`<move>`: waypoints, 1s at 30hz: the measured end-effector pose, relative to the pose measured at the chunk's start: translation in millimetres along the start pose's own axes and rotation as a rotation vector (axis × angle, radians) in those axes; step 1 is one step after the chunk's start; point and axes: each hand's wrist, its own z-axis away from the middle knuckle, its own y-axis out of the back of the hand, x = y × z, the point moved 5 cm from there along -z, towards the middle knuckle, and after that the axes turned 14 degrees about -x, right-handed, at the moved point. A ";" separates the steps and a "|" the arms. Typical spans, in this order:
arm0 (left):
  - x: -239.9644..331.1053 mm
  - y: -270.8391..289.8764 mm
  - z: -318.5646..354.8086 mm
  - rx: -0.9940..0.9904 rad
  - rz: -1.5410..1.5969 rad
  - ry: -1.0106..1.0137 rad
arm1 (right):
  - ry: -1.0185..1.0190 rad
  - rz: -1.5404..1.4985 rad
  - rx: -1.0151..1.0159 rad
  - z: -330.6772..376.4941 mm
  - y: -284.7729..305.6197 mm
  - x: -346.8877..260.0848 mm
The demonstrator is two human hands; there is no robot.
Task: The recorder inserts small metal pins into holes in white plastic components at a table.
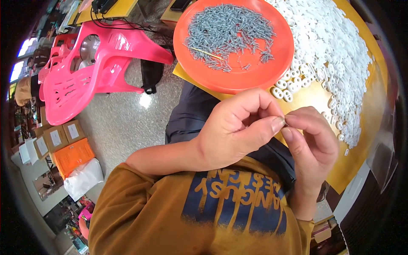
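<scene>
Screw [285, 124], tiny, pinched between fingers of left hand [238, 129] and right hand [312, 144], below orange plate [238, 83]; apparently mid-assembly, steady alignment needed next.

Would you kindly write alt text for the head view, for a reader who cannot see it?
The left hand and right hand pinch a tiny part between their fingertips. Beyond them on a yellow table lie an orange plate of screws and white plastic pieces.

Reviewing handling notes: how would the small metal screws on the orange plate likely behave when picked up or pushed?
The screws look tiny and rigid, so probably light, and fiddly to pick singly. Piled loose on the smooth orange plate, they would likely slide and scatter when pushed. Their shiny surface suggests they may slip between fingertips.
</scene>
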 end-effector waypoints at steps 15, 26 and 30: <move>1.4 -9.7 1.2 -0.042 0.037 -0.004 | -0.171 -0.462 0.119 18.0 -2.3 11.8; -1.1 -9.0 3.6 -0.087 -0.101 0.016 | -0.191 -0.547 0.109 19.8 -3.4 13.5; -1.5 -7.5 3.8 -0.088 -0.126 -0.032 | -0.222 -0.573 0.123 19.6 -4.6 16.0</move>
